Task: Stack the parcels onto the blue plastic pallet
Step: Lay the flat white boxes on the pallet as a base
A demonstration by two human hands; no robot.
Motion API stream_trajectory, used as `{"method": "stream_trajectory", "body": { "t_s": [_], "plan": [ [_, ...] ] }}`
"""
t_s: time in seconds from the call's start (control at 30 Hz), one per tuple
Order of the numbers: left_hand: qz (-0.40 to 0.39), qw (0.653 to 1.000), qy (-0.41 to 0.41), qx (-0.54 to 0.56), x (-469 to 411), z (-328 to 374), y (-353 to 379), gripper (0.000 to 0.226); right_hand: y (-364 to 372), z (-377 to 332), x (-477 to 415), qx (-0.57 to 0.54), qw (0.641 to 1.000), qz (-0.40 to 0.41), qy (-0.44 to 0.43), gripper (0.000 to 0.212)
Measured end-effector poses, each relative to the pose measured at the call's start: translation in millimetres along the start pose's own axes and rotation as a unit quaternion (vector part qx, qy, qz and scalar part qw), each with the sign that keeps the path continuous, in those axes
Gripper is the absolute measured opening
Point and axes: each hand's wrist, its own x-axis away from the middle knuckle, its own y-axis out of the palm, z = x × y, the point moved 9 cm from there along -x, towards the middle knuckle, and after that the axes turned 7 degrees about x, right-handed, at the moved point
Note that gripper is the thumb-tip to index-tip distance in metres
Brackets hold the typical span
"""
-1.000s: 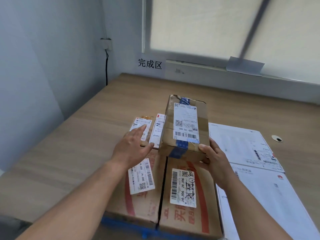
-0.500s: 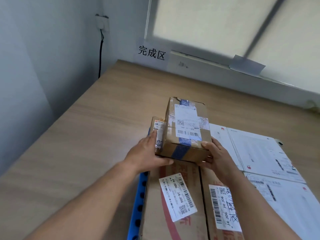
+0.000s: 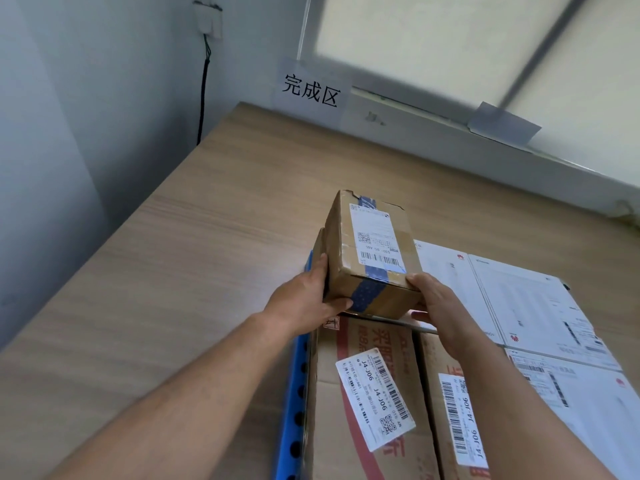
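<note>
A small brown cardboard parcel point(image 3: 372, 251) with blue tape and a white label sits between my hands, above the stacked boxes. My left hand point(image 3: 304, 299) grips its left near corner, thumb under the front face. My right hand point(image 3: 436, 303) holds its right near corner. Below lie two large brown cartons point(image 3: 367, 403) with red print and white barcode labels. The blue plastic pallet point(image 3: 294, 410) shows as a perforated strip along their left side. A thin brown parcel point(image 3: 318, 249) peeks out behind my left hand.
Flat white boxes point(image 3: 533, 306) lie to the right of the cartons. Wood-look floor point(image 3: 173, 271) spreads to the left and far side. A grey wall with a black cable point(image 3: 202, 98) stands at left, and a paper sign point(image 3: 310, 90) hangs under the window.
My view has shifted left and closer. My left hand moved from the flat labelled parcels onto the small parcel's left side. Both hands now hold the parcel.
</note>
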Motion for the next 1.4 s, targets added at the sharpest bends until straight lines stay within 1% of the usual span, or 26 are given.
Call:
{"method": "stream_trajectory", "body": {
  "t_s": [0.1, 0.2, 0.33, 0.5, 0.63, 0.67, 0.73, 0.8, 0.83, 0.9, 1.0, 1.13, 1.23, 1.4],
  "plan": [
    [-0.004, 1.000, 0.000, 0.006, 0.1, 0.0, 1.0, 0.096, 0.3, 1.2, 0.9, 0.012, 1.000, 0.002, 0.000, 0.033],
    [0.002, 1.000, 0.003, 0.006, -1.4, -0.7, 0.4, 0.093, 0.3, -0.7, 2.8, 0.016, 1.000, -0.001, -0.002, 0.033],
    [0.008, 0.999, 0.014, 0.030, 1.1, 2.2, -1.2, 0.076, -1.0, 0.1, 5.7, 0.017, 1.000, 0.002, -0.002, 0.033],
    [0.005, 0.999, 0.008, 0.048, 3.0, 0.8, -2.5, 0.078, -1.3, 0.1, 8.2, 0.017, 1.000, 0.002, -0.001, 0.029],
    [0.004, 0.999, 0.001, 0.041, 6.5, 1.6, -4.5, 0.075, -1.6, 0.3, 10.1, 0.009, 1.000, -0.001, 0.000, 0.024],
    [0.004, 0.999, -0.003, 0.039, 8.4, 3.0, -5.3, 0.076, -2.0, 0.4, 10.9, 0.008, 1.000, -0.004, 0.001, 0.024],
    [0.008, 0.999, -0.010, 0.030, 13.5, 6.9, -5.8, 0.086, -5.8, 3.1, 11.8, 0.007, 1.000, -0.002, 0.001, 0.026],
    [0.015, 1.000, -0.022, 0.011, 22.0, 10.9, -4.8, 0.097, -15.4, 7.0, 14.6, 0.010, 1.000, 0.019, -0.006, 0.035],
    [0.023, 0.999, -0.031, -0.001, 28.4, 12.9, -4.6, 0.099, -21.5, 8.8, 17.5, 0.017, 0.999, 0.033, -0.013, 0.040],
    [0.041, 0.998, -0.041, -0.008, 43.0, 17.2, -4.3, 0.094, -35.1, 13.7, 24.9, 0.058, 0.996, 0.062, -0.029, 0.046],
    [0.052, 0.997, -0.065, -0.008, 65.0, 21.6, 2.7, 0.078, -52.9, 26.7, 41.2, 0.154, 0.984, 0.081, -0.041, 0.046],
    [0.029, 0.994, -0.109, 0.000, 87.1, 14.4, 22.6, 0.060, -64.7, 49.8, 61.4, 0.256, 0.963, 0.075, -0.043, 0.041],
    [0.013, 0.990, -0.140, -0.007, 95.3, 7.0, 36.7, 0.062, -61.1, 66.9, 68.3, 0.332, 0.940, 0.059, -0.049, 0.037],
    [0.020, 0.986, -0.166, -0.021, 98.5, 5.7, 48.1, 0.068, -49.7, 76.3, 73.5, 0.374, 0.925, 0.030, -0.068, 0.034]
  ]
}}
